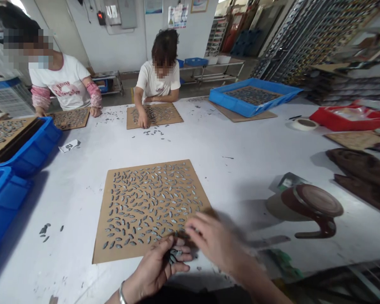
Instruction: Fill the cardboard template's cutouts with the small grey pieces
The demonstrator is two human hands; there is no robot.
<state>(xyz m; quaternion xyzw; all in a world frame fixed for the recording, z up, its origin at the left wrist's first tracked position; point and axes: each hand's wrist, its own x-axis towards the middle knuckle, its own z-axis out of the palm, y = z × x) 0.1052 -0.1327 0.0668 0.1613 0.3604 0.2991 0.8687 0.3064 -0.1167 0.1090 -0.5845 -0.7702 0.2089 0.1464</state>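
Observation:
A brown cardboard sheet (100,247) lies in front of me, covered with small grey leaf-shaped pieces (152,202) set apart in loose rows. My left hand (155,267), palm up at the sheet's near edge, is cupped round several loose leaf-shaped pieces (174,256). Just to its right, my right hand (213,238) hovers over the sheet's near right corner. Its thumb and fingers are pinched together and slightly blurred; whatever is between them cannot be made out.
To my right stands a lidded mug (291,202) with a brown handle. Blue trays (34,147) line the left side; another blue tray (234,103) sits at the back right near a red tray (335,122). Two people across the table handle similar sheets (177,118).

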